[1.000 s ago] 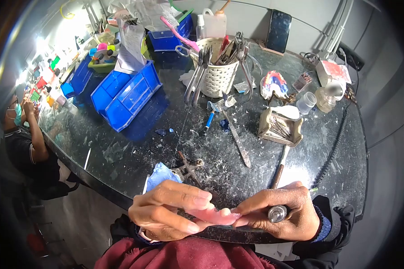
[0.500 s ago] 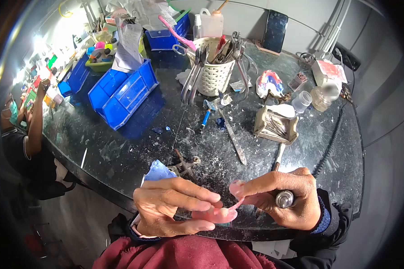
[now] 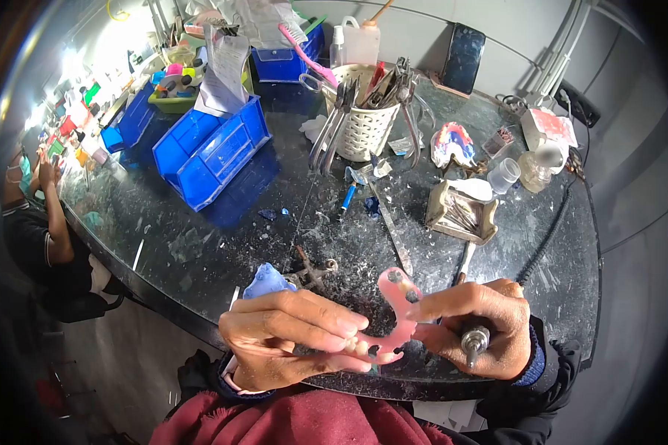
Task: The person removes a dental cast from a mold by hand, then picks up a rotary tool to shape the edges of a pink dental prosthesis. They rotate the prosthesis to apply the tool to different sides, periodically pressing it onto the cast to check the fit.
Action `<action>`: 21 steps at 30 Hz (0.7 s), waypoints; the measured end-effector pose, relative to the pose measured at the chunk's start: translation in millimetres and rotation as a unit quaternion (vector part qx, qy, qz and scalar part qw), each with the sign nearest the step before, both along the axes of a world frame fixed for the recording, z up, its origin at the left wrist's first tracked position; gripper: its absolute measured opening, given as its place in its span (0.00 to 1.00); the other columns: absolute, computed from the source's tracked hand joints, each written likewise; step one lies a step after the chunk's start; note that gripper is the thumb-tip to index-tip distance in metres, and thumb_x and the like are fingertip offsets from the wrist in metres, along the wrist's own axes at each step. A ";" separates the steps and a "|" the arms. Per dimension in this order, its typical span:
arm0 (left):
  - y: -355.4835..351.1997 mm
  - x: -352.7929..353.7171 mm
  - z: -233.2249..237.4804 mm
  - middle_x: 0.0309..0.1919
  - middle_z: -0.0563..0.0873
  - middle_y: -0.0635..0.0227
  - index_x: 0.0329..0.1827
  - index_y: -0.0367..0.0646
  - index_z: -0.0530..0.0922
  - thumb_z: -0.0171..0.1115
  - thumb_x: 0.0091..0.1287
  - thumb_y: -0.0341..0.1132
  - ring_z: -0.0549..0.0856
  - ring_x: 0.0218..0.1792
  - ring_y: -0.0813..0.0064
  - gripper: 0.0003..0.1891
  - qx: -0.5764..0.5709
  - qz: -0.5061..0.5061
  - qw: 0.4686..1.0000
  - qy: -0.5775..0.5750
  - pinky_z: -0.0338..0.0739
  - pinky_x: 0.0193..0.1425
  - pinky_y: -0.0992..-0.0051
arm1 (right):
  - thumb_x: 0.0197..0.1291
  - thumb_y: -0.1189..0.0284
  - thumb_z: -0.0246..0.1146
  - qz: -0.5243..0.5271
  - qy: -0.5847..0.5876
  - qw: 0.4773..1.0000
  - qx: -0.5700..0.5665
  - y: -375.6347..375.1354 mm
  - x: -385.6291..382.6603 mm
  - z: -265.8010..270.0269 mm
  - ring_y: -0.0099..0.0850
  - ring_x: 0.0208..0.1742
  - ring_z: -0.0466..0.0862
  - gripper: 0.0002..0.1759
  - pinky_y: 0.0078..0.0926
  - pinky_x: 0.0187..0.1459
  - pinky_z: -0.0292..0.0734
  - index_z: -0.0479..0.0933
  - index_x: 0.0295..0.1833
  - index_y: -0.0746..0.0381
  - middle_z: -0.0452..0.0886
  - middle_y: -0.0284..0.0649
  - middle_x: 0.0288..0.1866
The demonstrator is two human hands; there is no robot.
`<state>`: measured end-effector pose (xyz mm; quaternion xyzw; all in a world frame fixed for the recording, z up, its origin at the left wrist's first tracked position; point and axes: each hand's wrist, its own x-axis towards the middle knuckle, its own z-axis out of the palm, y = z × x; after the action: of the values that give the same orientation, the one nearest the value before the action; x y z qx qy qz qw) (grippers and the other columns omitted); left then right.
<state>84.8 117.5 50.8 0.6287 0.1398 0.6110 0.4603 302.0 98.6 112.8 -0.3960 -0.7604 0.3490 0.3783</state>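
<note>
A pink partial denture (image 3: 399, 315) with a few pale teeth is held above the table's front edge. My left hand (image 3: 282, 330) pinches its left end between thumb and fingers, by the teeth. My right hand (image 3: 490, 308) is wrapped round a metal rotary handpiece (image 3: 475, 341), whose tip points down toward me. That hand's fingertips also touch the denture's right side. Just beyond my left hand lie a blue lump (image 3: 267, 280) of wax or plaster and a small metal cross-shaped piece (image 3: 313, 271).
A white basket of pliers and tools (image 3: 364, 130), a blue bin (image 3: 211, 152), a metal spatula (image 3: 393, 237), a tray of burs (image 3: 462, 211) and a dental model (image 3: 453, 144) stand on the dusty dark table (image 3: 274, 193). Another person (image 3: 37, 222) sits at left.
The denture has turned from nearly edge-on to showing its curved face, its far end now raised. The handpiece tip has swung downward. The other person's arm has shifted.
</note>
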 end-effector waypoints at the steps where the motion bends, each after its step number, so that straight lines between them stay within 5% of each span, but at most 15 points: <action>1: 1.3 -1.2 -0.4 0.36 0.83 0.56 0.31 0.36 0.80 0.76 0.41 0.21 0.87 0.39 0.63 0.15 0.021 0.006 1.000 0.016 0.87 0.38 0.72 | 0.51 0.79 0.68 -0.013 -0.001 1.000 -0.025 -2.3 1.0 2.4 0.21 0.17 0.78 0.13 0.16 0.21 0.68 0.79 0.45 0.63 0.78 0.34 0.18; 3: 1.7 -1.4 0.2 0.36 0.83 0.57 0.30 0.36 0.80 0.76 0.40 0.20 0.87 0.38 0.63 0.14 0.037 0.022 0.999 0.027 0.87 0.39 0.71 | 0.53 0.75 0.67 -0.049 0.030 0.997 -0.045 -5.7 -0.7 0.3 0.17 0.13 0.72 0.17 0.14 0.19 0.62 0.77 0.50 0.63 0.69 0.30 0.12; 10: -0.8 5.3 -2.6 0.36 0.81 0.59 0.25 0.36 0.82 0.73 0.41 0.16 0.86 0.37 0.61 0.10 0.067 0.020 0.997 -0.015 0.87 0.41 0.72 | 0.56 0.57 0.62 -0.014 0.011 0.994 -0.104 -7.1 9.0 -8.4 0.20 0.17 0.80 0.24 0.15 0.20 0.68 0.78 0.47 0.67 0.76 0.35 0.14; 15: 0.3 5.3 -6.3 0.37 0.81 0.55 0.28 0.34 0.82 0.71 0.42 0.14 0.86 0.39 0.59 0.11 0.101 -0.001 0.995 -0.015 0.87 0.42 0.72 | 0.51 0.78 0.65 -0.010 -0.015 0.996 -0.084 -7.2 1.5 4.6 0.19 0.19 0.80 0.13 0.17 0.21 0.70 0.81 0.46 0.63 0.81 0.37 0.21; 21: 3.2 0.6 -2.7 0.39 0.81 0.53 0.30 0.33 0.82 0.69 0.43 0.14 0.86 0.40 0.57 0.11 0.132 -0.044 0.990 -0.002 0.86 0.41 0.70 | 0.52 0.77 0.64 -0.003 0.001 0.993 -0.116 -9.4 4.5 2.5 0.20 0.24 0.83 0.14 0.16 0.26 0.74 0.80 0.46 0.65 0.84 0.38 0.25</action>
<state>85.4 120.6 48.1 0.6884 0.0295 0.6042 0.4002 306.4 89.3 115.3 -0.4395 -0.7128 0.4344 0.3317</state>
